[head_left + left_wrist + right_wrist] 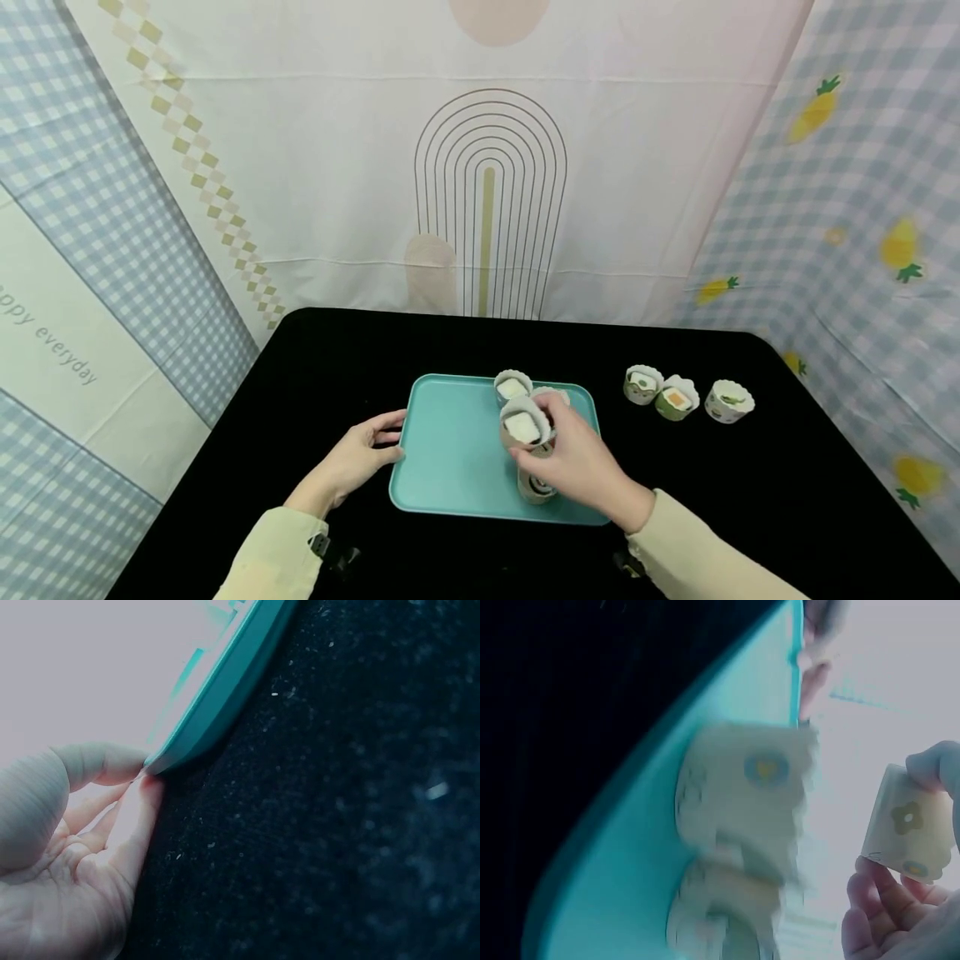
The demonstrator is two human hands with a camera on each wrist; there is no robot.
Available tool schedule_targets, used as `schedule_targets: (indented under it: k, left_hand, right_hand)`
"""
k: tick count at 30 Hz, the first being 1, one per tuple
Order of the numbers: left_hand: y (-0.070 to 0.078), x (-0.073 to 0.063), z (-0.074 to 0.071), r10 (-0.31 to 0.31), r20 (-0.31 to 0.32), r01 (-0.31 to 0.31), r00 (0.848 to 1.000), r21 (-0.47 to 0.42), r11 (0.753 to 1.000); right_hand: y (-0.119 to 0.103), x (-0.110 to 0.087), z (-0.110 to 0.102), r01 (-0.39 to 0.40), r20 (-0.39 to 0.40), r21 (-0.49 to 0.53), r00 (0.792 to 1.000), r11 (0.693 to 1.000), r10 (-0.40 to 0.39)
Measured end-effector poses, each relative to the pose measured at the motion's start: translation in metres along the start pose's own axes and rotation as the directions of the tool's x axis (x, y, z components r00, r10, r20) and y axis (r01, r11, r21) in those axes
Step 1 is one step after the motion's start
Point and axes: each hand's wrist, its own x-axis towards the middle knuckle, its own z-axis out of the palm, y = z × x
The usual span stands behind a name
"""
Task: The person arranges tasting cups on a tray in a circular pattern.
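Observation:
A turquoise tray (457,450) lies on the black table. At its left edge my left hand (362,454) holds the rim; in the left wrist view the thumb and a finger of that hand (97,832) meet at the rim. Over the tray's right half, my right hand (581,462) grips a paper cup (522,423) with a white piece inside. That patterned cup (907,817) sits between thumb and fingers in the right wrist view. Behind it on the tray stands another cup (512,388) with white content. A further cup (536,485) is partly hidden below my right hand.
Right of the tray stand three more paper cups: one with a white piece (642,385), one with an orange-and-white piece (677,398), and one with something green (729,402). A patterned cloth (345,192) hangs behind the black table (337,358).

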Motion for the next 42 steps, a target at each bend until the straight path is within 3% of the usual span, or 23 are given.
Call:
schedule_targets:
  k: [6,20,28,42]
  left_hand:
    - [-0.001,0.000,0.001,0.003,-0.010,-0.003,1.000,0.002,1.000]
    - [0.000,-0.002,0.000,-0.004,-0.007,0.004,1.000,-0.003,1.000]
    - [0.001,-0.002,0.000,0.008,0.003,-0.008,1.000,-0.012,1.000]
    - [0.002,0.000,0.000,0.000,0.005,0.000,1.000,-0.011,1.000]
  right_hand:
    - [-0.005,0.004,0.023,0.068,0.009,-0.126,0.998,0.990,-0.067]
    - [-0.005,0.000,0.040,0.096,0.154,-0.299,0.987,0.949,-0.051]
    - [-0.005,-0.001,0.037,0.086,0.164,-0.328,0.986,0.941,-0.033]
    - [-0.001,0.001,0.025,0.117,0.187,-0.267,0.980,0.956,-0.067]
